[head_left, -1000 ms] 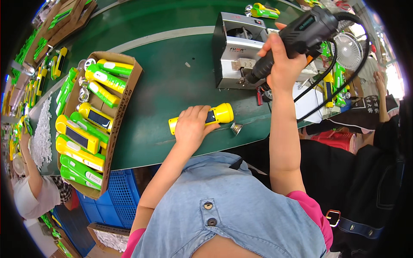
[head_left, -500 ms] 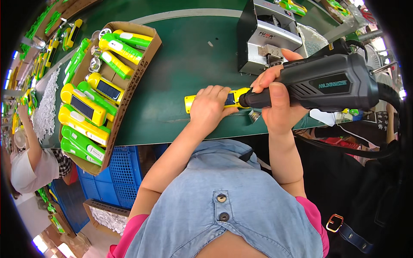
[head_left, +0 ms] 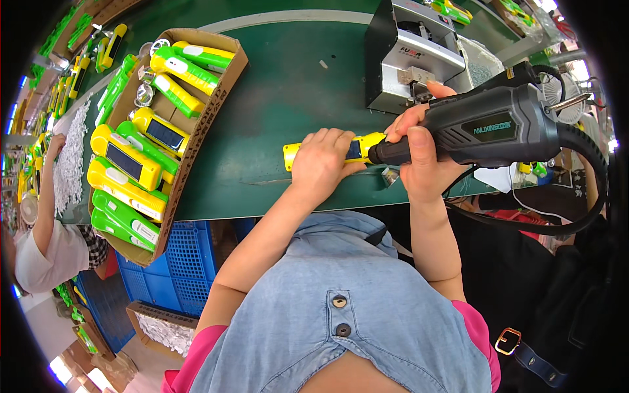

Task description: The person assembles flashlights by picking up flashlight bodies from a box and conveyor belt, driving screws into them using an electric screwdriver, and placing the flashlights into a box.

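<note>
My left hand [head_left: 321,164] is closed over a yellow flashlight body [head_left: 291,158] with a dark solar panel, pressing it against the green table. In my right hand [head_left: 422,154] is a black electric screwdriver [head_left: 485,128], held lengthwise and pointing left. Its nose meets the right end of the flashlight body; the bit and the exact contact spot are hidden. Just below that end, a small silvery reflector cup [head_left: 390,175] rests near the table's front edge.
A cardboard box [head_left: 213,111] of yellow and green flashlights stands at left. A black-and-silver machine [head_left: 416,56] sits behind my right hand. The screwdriver's black cable [head_left: 599,190] loops at right. Far left, a co-worker's hand [head_left: 57,144] is by a pile of white pieces [head_left: 73,157].
The screwdriver's rear end has shifted slightly left, and its cable now bows out in a wider loop. The flashlight body moved marginally right. The co-worker's arm has reached farther up.
</note>
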`<state>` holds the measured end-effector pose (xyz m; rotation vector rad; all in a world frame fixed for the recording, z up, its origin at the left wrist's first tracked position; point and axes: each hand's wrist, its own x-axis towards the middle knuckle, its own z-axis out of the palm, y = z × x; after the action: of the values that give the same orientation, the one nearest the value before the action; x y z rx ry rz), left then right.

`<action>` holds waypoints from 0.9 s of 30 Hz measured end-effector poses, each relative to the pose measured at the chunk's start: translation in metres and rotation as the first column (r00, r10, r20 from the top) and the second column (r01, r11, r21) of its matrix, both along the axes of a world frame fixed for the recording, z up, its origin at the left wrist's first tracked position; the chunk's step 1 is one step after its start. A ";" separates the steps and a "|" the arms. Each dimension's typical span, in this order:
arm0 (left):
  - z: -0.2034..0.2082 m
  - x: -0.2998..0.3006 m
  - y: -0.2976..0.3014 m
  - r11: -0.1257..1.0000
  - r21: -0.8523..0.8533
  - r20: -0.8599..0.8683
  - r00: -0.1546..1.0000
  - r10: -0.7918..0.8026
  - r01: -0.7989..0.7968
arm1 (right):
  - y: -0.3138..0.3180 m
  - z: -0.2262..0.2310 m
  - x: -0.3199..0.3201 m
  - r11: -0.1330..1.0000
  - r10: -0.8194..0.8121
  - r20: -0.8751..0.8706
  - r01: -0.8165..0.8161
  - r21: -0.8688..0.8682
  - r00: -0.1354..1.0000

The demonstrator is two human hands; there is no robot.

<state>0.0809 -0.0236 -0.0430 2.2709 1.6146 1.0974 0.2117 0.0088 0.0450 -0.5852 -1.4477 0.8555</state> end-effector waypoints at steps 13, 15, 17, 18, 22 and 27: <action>0.000 0.000 -0.001 1.000 -0.015 -0.007 1.000 0.010 -0.010 | -0.005 -0.005 -0.001 0.993 0.121 0.121 -0.120 -0.022 0.985; 0.000 0.000 -0.001 1.000 -0.012 -0.009 1.000 0.010 -0.010 | -0.006 -0.006 0.000 0.989 0.148 0.175 -0.149 -0.008 0.973; 0.000 0.000 -0.001 1.000 -0.013 -0.010 1.000 0.008 -0.008 | -0.007 -0.006 0.001 0.985 0.175 0.145 -0.170 -0.042 0.974; -0.001 0.000 -0.001 1.000 -0.011 -0.008 1.000 0.006 -0.006 | -0.005 -0.006 0.001 0.980 0.196 0.113 -0.189 -0.066 0.974; -0.002 -0.001 0.000 1.000 0.001 -0.017 1.000 0.001 -0.001 | 0.001 -0.005 0.012 0.981 0.153 0.361 -0.184 0.055 0.920; 0.000 -0.001 0.002 1.000 0.003 -0.029 1.000 0.004 -0.004 | 0.000 -0.005 0.011 0.988 0.135 0.333 -0.152 0.025 0.933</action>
<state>0.0803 -0.0218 -0.0431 2.2974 1.6295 1.0728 0.2226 0.0093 0.0402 -0.6113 -1.8313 0.8602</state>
